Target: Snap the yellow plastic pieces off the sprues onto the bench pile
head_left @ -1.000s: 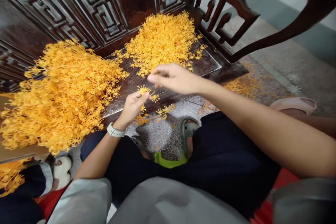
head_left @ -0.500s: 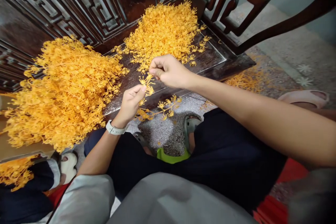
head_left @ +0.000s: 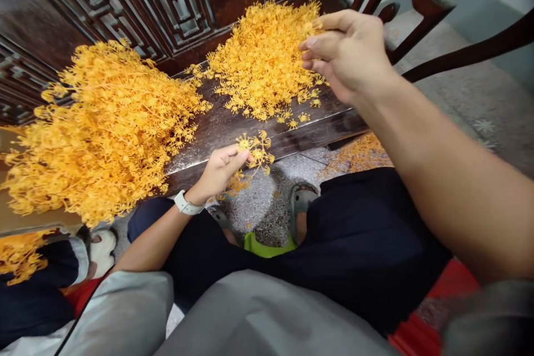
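Left hand (head_left: 219, 169): sitting nearest, at the front edge of the bench (head_left: 225, 128), pinching an orange sprig (head_left: 253, 151) between thumb and forefinger. The sprig's stem is slanting from lower left to upper right, with florets fanning just right of the fingertips.
Right hand (head_left: 348, 50): hovering farther off, up and right of the sprig. Its fingers are loosely released and showing nothing held, over the small floret heap (head_left: 258, 61).
Large sprig heap (head_left: 100, 128): lying at far left.

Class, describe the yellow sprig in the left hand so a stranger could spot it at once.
Find the dark wooden bench bearing two yellow heaps. At its front edge the left hand, watch on wrist, pinches one sprig. It alone is held clear of both heaps.
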